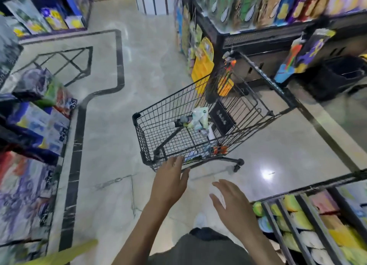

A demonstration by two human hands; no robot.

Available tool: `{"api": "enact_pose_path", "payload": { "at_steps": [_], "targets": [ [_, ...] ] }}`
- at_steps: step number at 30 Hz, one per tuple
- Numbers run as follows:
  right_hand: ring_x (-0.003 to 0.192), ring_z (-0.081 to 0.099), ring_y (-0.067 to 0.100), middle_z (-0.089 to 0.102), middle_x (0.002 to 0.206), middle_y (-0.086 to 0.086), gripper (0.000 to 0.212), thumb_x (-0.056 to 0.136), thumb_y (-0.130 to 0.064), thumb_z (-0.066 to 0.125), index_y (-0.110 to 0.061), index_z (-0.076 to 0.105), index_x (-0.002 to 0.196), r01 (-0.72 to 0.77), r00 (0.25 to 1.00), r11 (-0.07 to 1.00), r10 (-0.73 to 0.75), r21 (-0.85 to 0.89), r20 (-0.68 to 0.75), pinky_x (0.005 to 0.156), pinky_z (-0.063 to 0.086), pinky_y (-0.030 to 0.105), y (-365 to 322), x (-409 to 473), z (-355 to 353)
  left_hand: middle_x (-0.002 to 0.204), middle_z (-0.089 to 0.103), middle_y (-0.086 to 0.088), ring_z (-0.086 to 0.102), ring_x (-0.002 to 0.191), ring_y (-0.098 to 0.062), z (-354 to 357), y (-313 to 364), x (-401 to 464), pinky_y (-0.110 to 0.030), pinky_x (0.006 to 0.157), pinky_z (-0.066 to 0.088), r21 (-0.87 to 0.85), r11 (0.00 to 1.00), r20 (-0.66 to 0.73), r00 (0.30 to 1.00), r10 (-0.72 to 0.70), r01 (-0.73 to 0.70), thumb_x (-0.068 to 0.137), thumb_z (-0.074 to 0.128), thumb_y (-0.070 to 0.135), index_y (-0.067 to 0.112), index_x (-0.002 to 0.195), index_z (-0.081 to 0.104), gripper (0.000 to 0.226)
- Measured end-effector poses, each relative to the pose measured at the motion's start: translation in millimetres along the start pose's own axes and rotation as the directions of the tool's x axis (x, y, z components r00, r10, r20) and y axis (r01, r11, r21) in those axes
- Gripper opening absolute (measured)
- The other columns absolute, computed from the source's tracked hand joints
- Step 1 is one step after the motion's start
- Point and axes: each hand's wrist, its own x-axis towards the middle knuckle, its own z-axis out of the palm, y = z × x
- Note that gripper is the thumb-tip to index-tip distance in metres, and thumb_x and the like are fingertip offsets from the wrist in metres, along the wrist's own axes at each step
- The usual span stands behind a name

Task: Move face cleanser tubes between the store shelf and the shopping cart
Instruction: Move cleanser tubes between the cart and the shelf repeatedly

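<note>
A black wire cart (158, 123) stands in the middle of the frame on a pale marble floor (111, 137) with dark inlaid lines. Inside the cart, near its centre, lies a small heap of tubes (195, 118) and bottles (light green and white packs, one dark tube with a white cap pointing left); motion blur hides their labels. More small items (206, 151) lie along the cart's lower edge, some of them orange.

The left hand (168, 182) reaches up from the bottom centre, fingers straight and relaxed and holding nothing, its fingertips at the cart's near lower corner; whether they touch the wire is not clear. The right hand (231, 203) is just right of it and lower in the frame, apart from the cart, fingers spread loosely, also holding nothing.

At the upper right a dark shelf (258, 40) carries hanging packets, with yellow packs (202, 66) hanging at its end just above the cart. At the lower right a rack (297, 221) holds yellow, pink and white goods. Along the left edge, shelves hold blue and white boxes (37, 125), all blurred.
</note>
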Motion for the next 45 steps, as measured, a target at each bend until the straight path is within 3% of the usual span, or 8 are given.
{"api": "enact_pose_path", "payload": {
  "at_steps": [5, 16, 26, 31, 36, 41, 45],
  "targets": [
    [0.145, 0.038, 0.012, 0.047, 0.155, -0.007, 0.044, 0.106, -0.046, 0.046, -0.028, 0.054, 0.146, 0.04, 0.998, 0.999, -0.04, 0.004, 0.048, 0.119, 0.026, 0.025, 1.4, 76.1, -16.2, 0.127, 0.062, -0.003, 0.06, 0.114, -0.025, 6.4, -4.1, 47.0, -0.039, 0.091, 0.053, -0.011, 0.999, 0.017, 0.999, -0.049, 0.049, 0.104, 0.05, 0.04, 0.018, 0.139, 0.056, 0.042],
    [0.129, 0.054, 0.021, 0.06, 0.138, -0.002, 0.036, 0.103, -0.037, 0.057, -0.02, 0.061, 0.135, 0.117, 0.988, 0.993, -0.114, -0.022, 0.104, 0.106, 0.046, 0.037, -1.3, 270.6, -25.2, 0.131, 0.059, 0.0, 0.055, 0.12, -0.022, 16.6, -59.0, 143.8, -0.035, 0.095, 0.046, -0.053, 0.959, 0.124, 0.955, -0.271, 0.279, 0.104, 0.05, 0.04, 0.018, 0.141, 0.053, 0.043],
    [0.131, 0.05, 0.018, 0.056, 0.142, -0.005, 0.042, 0.105, -0.044, 0.047, -0.023, 0.057, 0.139, -0.026, 0.97, 0.997, 0.044, -0.078, 0.24, 0.107, 0.043, 0.035, 12.7, 359.8, -13.8, 0.138, 0.055, -0.01, 0.054, 0.125, -0.03, 43.0, -98.3, 301.1, -0.041, 0.097, 0.046, -0.02, 0.972, 0.316, 0.924, -0.218, 0.236, 0.105, 0.047, 0.038, 0.016, 0.146, 0.048, 0.047],
    [0.14, 0.042, 0.017, 0.048, 0.153, -0.004, 0.045, 0.106, -0.04, 0.049, -0.023, 0.051, 0.148, -0.105, 0.939, 0.99, 0.13, -0.095, 0.317, 0.112, 0.036, 0.033, 28.2, 382.5, -8.6, 0.136, 0.055, -0.012, 0.055, 0.122, -0.032, 86.3, -114.6, 344.8, -0.042, 0.096, 0.049, -0.053, 0.961, 0.44, 0.87, -0.222, 0.272, 0.104, 0.05, 0.036, 0.014, 0.143, 0.048, 0.045],
    [0.122, 0.057, 0.028, 0.061, 0.132, 0.004, 0.038, 0.101, -0.033, 0.058, -0.017, 0.06, 0.136, -0.14, 0.914, 0.984, 0.173, -0.115, 0.366, 0.095, 0.046, 0.038, 63.5, 439.6, 18.9, 0.141, 0.053, -0.014, 0.056, 0.124, -0.033, 154.5, -133.0, 367.4, -0.047, 0.098, 0.05, -0.041, 0.928, 0.588, 0.76, -0.277, 0.369, 0.101, 0.056, 0.034, 0.014, 0.143, 0.048, 0.047],
    [0.112, 0.061, 0.036, 0.062, 0.124, 0.013, 0.039, 0.097, -0.027, 0.061, -0.015, 0.058, 0.134, -0.208, 0.831, 0.963, 0.267, -0.173, 0.487, 0.086, 0.051, 0.043, 121.1, 505.0, 77.3, 0.134, 0.06, -0.012, 0.06, 0.115, -0.031, 237.9, -153.6, 378.1, -0.036, 0.088, 0.045, -0.013, 0.889, 0.68, 0.656, -0.328, 0.458, 0.097, 0.06, 0.025, 0.013, 0.134, 0.052, 0.04],
    [0.108, 0.062, 0.036, 0.062, 0.119, 0.018, 0.04, 0.097, -0.028, 0.067, -0.014, 0.057, 0.133, -0.197, 0.754, 0.955, 0.292, -0.221, 0.589, 0.081, 0.047, 0.04, 171.5, 538.2, 128.2, 0.126, 0.062, -0.018, 0.065, 0.102, -0.032, 301.0, -180.1, 381.9, -0.044, 0.09, 0.056, 0.001, 0.844, 0.736, 0.571, -0.363, 0.536, 0.093, 0.064, 0.017, 0.009, 0.133, 0.053, 0.042]
  ]
}}
